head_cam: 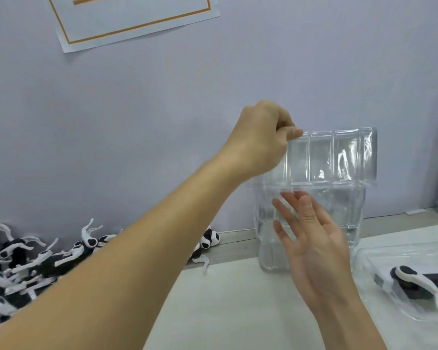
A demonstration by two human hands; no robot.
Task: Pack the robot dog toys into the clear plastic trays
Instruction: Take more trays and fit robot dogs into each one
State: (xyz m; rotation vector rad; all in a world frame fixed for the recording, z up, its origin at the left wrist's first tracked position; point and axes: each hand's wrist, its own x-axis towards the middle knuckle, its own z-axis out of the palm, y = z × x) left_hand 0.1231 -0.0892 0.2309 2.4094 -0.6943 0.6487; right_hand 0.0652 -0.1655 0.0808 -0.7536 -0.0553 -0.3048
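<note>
left hand [261,137] pinches top tray [331,155] at its left corner, long axis running right | right hand [311,238] flat-fingered, nearer, just below (against the tray stack [309,223])

Nothing readable here tbh; the paper sheet [132,18] taped on the wall, up and left of the left hand [261,137], only shows an orange border and a cut-off orange mark; the tiny label on the robot dog toy [420,279] right of the right hand [314,238] is too blurry.
</note>
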